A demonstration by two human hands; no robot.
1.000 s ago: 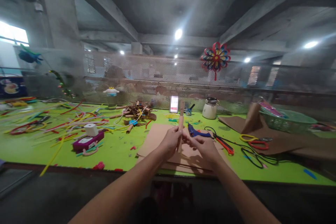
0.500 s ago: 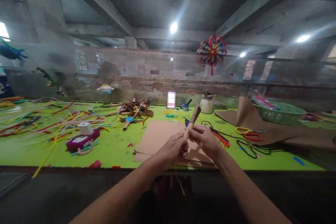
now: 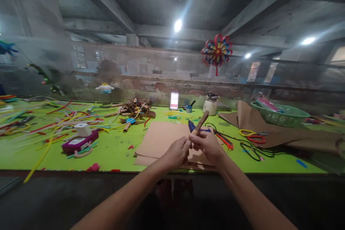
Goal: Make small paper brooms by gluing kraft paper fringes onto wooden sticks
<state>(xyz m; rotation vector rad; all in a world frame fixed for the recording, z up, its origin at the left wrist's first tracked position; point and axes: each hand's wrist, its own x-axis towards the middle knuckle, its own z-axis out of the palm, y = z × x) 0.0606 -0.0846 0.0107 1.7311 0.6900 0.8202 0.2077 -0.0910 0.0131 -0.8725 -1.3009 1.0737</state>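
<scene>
Both hands meet over a stack of brown card sheets [image 3: 159, 134] near the table's front edge. My left hand [image 3: 178, 152] has its fingers closed around the lower end of a narrow roll of brown paper [image 3: 201, 124]. Thumb and fingers of my right hand [image 3: 206, 143] pinch the same roll just above. Its darker upper end points up and to the right. A dark blue object [image 3: 192, 125] lies behind the fingers, partly hidden. Just right of my right hand is a utility knife with an orange handle [image 3: 225, 141].
Scissors [image 3: 253, 136], a black cord [image 3: 253, 152] and brown paper [image 3: 285, 136] lie right, before a green basket [image 3: 285, 115]. A jar [image 3: 210, 106] and phone [image 3: 174, 100] stand behind. Left are a purple power strip [image 3: 81, 143], paper rolls [image 3: 136, 111] and coloured pipe cleaners [image 3: 51, 125].
The paper roll leans further right and sits a little lower. My hands have drawn closer together around it. The yellow strand hanging below the table edge no longer shows. The view has shifted slightly.
</scene>
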